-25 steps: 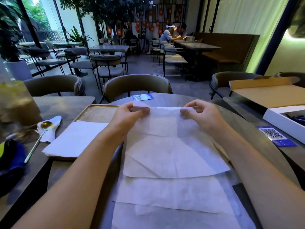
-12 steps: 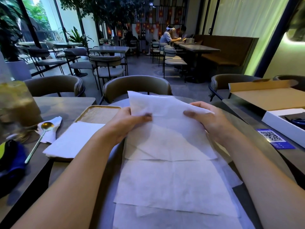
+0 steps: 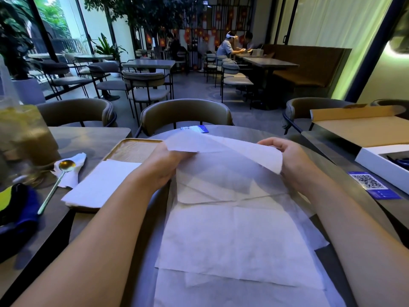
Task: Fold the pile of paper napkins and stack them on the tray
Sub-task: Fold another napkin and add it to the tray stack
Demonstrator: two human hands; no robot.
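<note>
Several unfolded white paper napkins (image 3: 239, 244) lie overlapping on the round table in front of me. My left hand (image 3: 164, 161) and my right hand (image 3: 287, 155) each pinch a far corner of the top napkin (image 3: 225, 160). Its far edge is lifted off the pile and curls back toward me. To the left stands a wooden tray (image 3: 132, 148) that carries a stack of folded napkins (image 3: 99, 185).
A gold spoon (image 3: 57, 180) lies on a crumpled napkin left of the tray, beside a large glass drink (image 3: 24, 138). An open cardboard box (image 3: 365, 131) and a QR card (image 3: 371, 185) sit on the right. A blue card (image 3: 194, 128) lies at the table's far edge, chairs beyond.
Both hands have raised the top napkin's far edge from the table and brought it back toward me, so the sheet now bends over itself.
</note>
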